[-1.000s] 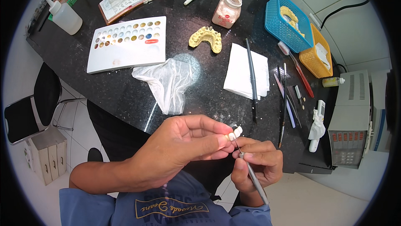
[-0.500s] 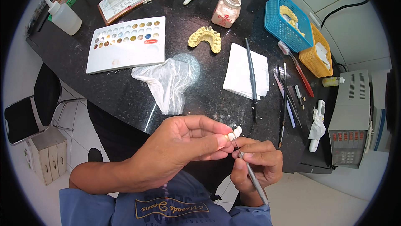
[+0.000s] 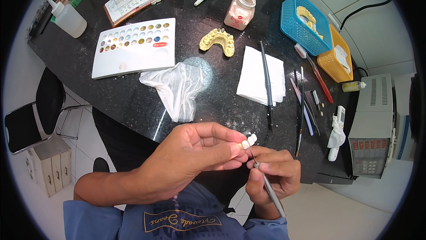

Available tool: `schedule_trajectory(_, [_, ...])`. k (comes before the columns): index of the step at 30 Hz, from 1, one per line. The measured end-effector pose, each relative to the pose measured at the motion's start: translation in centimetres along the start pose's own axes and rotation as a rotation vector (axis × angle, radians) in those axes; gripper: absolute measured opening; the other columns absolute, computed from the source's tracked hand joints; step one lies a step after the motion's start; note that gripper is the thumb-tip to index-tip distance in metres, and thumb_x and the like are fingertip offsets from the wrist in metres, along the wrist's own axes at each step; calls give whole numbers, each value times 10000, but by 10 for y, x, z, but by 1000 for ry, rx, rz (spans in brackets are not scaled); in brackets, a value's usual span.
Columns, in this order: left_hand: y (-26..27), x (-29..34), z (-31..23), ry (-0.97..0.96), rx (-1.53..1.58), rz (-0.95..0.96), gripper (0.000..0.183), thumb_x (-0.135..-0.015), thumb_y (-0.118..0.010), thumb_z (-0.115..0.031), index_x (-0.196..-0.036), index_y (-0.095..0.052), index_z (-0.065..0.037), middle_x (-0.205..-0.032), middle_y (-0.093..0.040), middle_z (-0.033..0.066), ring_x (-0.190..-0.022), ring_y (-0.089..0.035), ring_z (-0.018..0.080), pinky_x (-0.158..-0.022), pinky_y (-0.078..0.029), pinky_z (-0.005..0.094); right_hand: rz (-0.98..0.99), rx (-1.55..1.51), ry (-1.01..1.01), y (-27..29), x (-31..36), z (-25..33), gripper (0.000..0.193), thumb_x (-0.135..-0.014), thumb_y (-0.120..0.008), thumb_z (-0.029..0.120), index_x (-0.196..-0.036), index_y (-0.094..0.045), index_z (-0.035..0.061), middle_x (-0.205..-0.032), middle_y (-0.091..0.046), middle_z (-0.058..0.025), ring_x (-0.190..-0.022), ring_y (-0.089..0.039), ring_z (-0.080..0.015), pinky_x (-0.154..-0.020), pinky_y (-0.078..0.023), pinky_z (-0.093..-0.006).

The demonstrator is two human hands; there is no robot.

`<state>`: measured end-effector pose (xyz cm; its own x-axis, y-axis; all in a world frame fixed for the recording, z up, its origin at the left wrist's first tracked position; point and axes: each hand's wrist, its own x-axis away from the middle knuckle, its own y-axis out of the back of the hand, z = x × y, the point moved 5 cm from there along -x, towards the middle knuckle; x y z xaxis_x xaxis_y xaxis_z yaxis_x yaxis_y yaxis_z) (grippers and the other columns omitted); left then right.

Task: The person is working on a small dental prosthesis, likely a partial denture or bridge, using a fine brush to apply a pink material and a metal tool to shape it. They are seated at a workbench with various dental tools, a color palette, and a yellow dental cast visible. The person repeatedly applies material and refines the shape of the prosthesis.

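Note:
Between thumb and fingers my left hand (image 3: 195, 151) pinches a dental bridge (image 3: 248, 142), a short curved row of white tooth crowns. My right hand (image 3: 276, 175) grips a grey metal handpiece with a thin pointed tip, a dental carving tool (image 3: 271, 193), held like a pen. Its tip touches or nearly touches the underside of the bridge; the exact contact is too small to tell. Both hands meet just over the table's near edge. Beyond them lies a yellow dental cast (image 3: 217, 43) in a horseshoe shape.
A white palette (image 3: 133, 60) with coloured wells and a crumpled clear plastic sheet (image 3: 177, 89) lie left. Folded white tissue (image 3: 250, 73) bears a dark brush. Brushes and a red toothbrush (image 3: 320, 80) lie right, near blue (image 3: 288, 22) and orange baskets (image 3: 330, 64). An open powder jar (image 3: 239, 15) stands behind.

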<state>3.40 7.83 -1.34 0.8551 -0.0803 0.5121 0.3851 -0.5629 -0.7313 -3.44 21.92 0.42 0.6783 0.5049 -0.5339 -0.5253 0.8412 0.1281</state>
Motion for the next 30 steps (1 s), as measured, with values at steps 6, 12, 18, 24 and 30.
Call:
schedule_trajectory(6, [1,0,0,-3,2,0,230,-907,-620,-62,-1108,-569,37,-1036,-651,188,-972,-664,215,-856,-555,291,8,19,-11,-1,0,1,185,-789,-687,-13,-905,-543,-25,-731,-654,-182,-772,-710,-305,-654,-594,-328])
schedule_trajectory(12, [1,0,0,2,-8,3,246,-908,-619,-68,-1118,-562,46,-1034,-652,192,-971,-665,211,-857,-555,285,10,23,-13,-1,0,0,192,-791,-691,-8,-908,-540,-23,-740,-653,-183,-768,-710,-307,-639,-593,-325])
schedule_trajectory(18, [2,0,1,3,-7,5,249,-909,-618,-68,-1121,-560,49,-1036,-650,193,-968,-665,207,-856,-556,284,49,56,-24,-2,0,-1,201,-810,-679,13,-922,-514,-7,-760,-621,-164,-754,-690,-277,-653,-587,-320])
schedule_trajectory(24, [1,0,0,4,2,6,238,-907,-618,-62,-1112,-566,48,-1032,-647,188,-971,-661,210,-859,-557,284,-2,-1,21,0,0,0,197,-779,-687,-28,-910,-540,-24,-735,-654,-182,-769,-709,-307,-636,-594,-323])
schedule_trajectory(30, [2,0,2,-11,14,15,227,-906,-618,-58,-1103,-570,45,-1036,-644,183,-974,-660,211,-863,-558,285,34,27,-9,-2,0,1,205,-795,-683,2,-919,-520,-5,-752,-626,-163,-758,-693,-279,-656,-591,-326])
